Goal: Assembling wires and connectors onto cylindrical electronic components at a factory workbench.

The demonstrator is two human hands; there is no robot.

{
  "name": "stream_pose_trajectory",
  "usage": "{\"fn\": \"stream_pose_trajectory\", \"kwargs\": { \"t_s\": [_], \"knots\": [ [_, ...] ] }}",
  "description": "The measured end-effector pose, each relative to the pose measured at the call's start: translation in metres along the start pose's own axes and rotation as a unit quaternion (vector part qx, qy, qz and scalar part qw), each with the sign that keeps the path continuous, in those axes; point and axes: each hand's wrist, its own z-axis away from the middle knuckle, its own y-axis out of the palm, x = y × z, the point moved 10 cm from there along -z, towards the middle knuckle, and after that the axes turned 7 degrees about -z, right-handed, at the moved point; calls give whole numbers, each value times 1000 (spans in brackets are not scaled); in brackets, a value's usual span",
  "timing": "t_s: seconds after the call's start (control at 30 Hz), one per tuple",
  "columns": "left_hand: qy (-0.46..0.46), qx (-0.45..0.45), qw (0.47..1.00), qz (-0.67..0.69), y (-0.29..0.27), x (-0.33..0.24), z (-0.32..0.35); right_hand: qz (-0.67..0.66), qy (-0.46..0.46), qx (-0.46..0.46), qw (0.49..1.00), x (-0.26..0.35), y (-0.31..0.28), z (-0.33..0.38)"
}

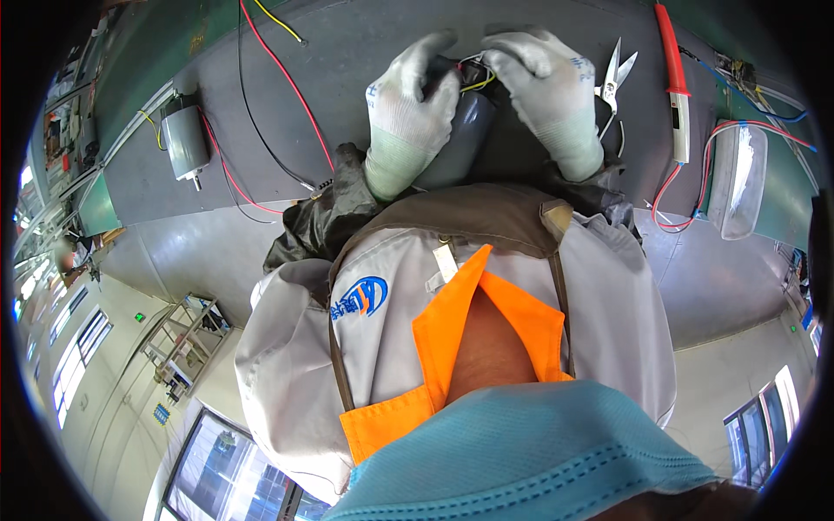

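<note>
Both my hands wear white knit gloves and meet over the end of a grey cylindrical motor, which lies on the dark bench top in front of my apron. My left hand is closed, thumb and fingers curled at the left side of the motor's wire leads. My right hand is closed in a pinch on the other side of them. Between the fingertips show yellow-green and white wires, with a bit of red near the left fingers. The exact grip points are partly hidden by the gloves.
Scissors with open blades lie right of my right hand. Beyond them are a red-and-white pen-like tool with a lead and a clear plastic tray. Another grey motor lies left, near loose red and black cables.
</note>
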Motion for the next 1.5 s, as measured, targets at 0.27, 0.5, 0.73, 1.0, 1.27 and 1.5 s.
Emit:
{"fn": "stream_pose_trajectory", "kwargs": {
  "t_s": [0.27,0.5,0.73,1.0,1.27,1.5],
  "knots": [
    [5,-33,999,16,-4,0,14,-49,152,-93,983,-61,-22,18],
    [128,22,970,-208,16,-37,7,-26,139,-136,981,-116,9,11],
    [312,143,876,-339,38,-50,12,-593,333,49,731,-41,35,4],
    [492,255,771,-313,48,-57,31,-479,274,80,830,-33,31,-17],
    [339,223,801,-440,25,-37,-2,199,66,-106,972,-28,-51,22],
    [307,293,903,-63,51,-44,-43,293,196,-4,936,-25,-41,161]
  ]
}}
